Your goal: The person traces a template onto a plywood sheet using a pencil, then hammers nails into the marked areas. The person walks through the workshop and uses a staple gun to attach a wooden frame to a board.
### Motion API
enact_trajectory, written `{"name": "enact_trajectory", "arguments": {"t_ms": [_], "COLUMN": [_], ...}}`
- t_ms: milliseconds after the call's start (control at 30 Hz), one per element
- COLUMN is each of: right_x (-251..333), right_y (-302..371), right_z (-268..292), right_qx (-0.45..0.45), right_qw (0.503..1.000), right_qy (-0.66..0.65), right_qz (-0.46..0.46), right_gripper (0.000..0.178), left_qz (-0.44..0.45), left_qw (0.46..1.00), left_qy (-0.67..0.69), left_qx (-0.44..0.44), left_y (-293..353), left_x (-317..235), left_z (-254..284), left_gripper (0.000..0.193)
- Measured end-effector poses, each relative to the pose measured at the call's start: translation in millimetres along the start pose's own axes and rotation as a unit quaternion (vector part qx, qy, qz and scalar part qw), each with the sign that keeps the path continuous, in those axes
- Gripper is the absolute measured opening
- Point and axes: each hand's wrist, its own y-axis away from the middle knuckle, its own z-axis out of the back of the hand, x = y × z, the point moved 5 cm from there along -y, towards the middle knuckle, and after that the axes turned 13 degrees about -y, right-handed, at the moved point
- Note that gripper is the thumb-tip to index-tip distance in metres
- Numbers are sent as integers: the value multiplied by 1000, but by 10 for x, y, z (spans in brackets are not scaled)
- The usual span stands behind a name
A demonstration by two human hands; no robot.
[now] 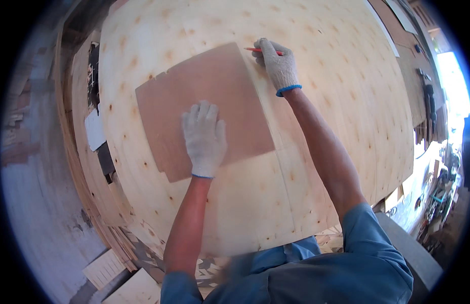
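Observation:
A reddish-brown thin board [225,81] lies flat on a large pale plywood sheet [346,121]. Small notches show along its far left edge and at its near left corner. My left hand [204,137], in a whitish knit glove, rests flat on the board with the fingers stretched out. Just past the board's far right corner, my right hand [278,61], gloved with a blue cuff, pinches a red pencil [257,50]. The pencil points left, its tip close to that corner. A thin straight line runs on the plywood along the board's right side toward me.
Wooden boards [75,126] edge the left side, with a white piece [94,130] and dark scraps beside the sheet. A black-handled tool [428,101] lies at the far right. Wood offcuts [106,268] lie at the lower left, and cluttered items [442,197] at the right.

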Motion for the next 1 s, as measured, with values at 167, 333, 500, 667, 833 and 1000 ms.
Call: {"name": "enact_trajectory", "arguments": {"t_ms": [167, 333, 500, 667, 833, 1000], "right_x": [-157, -108, -157, -183, 38, -38], "right_y": [-352, -365, -459, -342, -378, 1179], "right_z": [-119, -173, -190, -337, -205, 379], "right_qx": [40, 90, 137, 184, 233, 216], "right_qw": [993, 978, 919, 908, 806, 880], "right_qy": [94, 168, 282, 327, 507, 405], "right_qz": [55, 79, 237, 184, 198, 121], "right_gripper": [31, 32, 32, 28, 25, 32], "left_qz": [10, 24, -1, -7, -56, -53], "left_qw": [1000, 998, 1000, 998, 989, 983], "left_qy": [10, 22, 2, -9, -12, -43], "left_qx": [7, 48, 4, -64, -135, -170], "left_y": [39, -26, 9, 148, 33, 167], "left_x": [54, 29, 34, 87, -18, 123], "left_z": [-112, -66, -99, -230, -249, -190], "left_gripper": [40, 39, 38, 38, 29, 22]}}
